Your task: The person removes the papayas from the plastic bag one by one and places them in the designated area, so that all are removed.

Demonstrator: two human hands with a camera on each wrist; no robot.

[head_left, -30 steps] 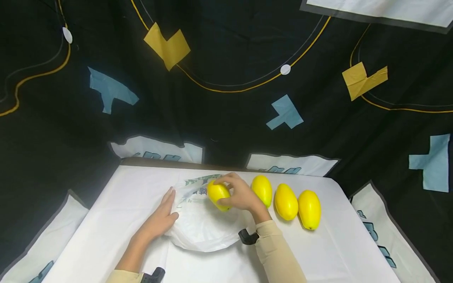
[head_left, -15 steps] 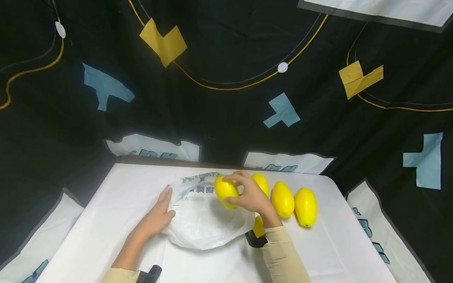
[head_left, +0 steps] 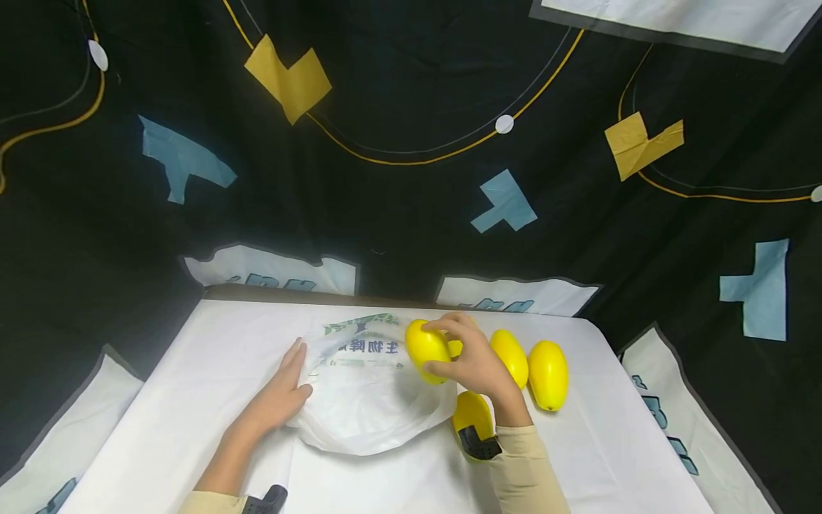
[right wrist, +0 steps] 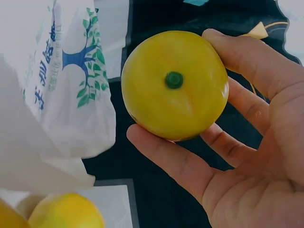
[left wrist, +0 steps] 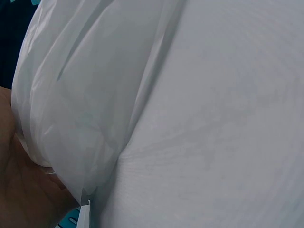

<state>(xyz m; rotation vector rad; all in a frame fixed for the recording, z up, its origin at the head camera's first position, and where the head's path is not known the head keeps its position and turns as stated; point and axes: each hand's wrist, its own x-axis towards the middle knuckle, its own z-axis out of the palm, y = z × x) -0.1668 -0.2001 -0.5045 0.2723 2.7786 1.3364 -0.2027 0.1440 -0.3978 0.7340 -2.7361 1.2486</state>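
My right hand holds a yellow mango-shaped fruit between thumb and fingers, at the right side of a white plastic bag. Seen by the right wrist camera, that fruit turns its green stem spot to the lens, and the bag's printed side is close by on the left. Along the bag's left edge my left hand rests with fingers straight and thumb apart. The bag's mouth lies widely spread, blue and green print showing at its far side. The left wrist view has the bag covering most of the hand.
Further right on the white table lie a yellow fruit and another fruit. One more fruit sits partly beneath the right wrist's black camera. A black cloth hangs behind the table.
My right hand has moved to the right with the fruit, from over the bag's middle to its right side. Another fruit under the right wrist has come into view. The left hand stays on the bag.
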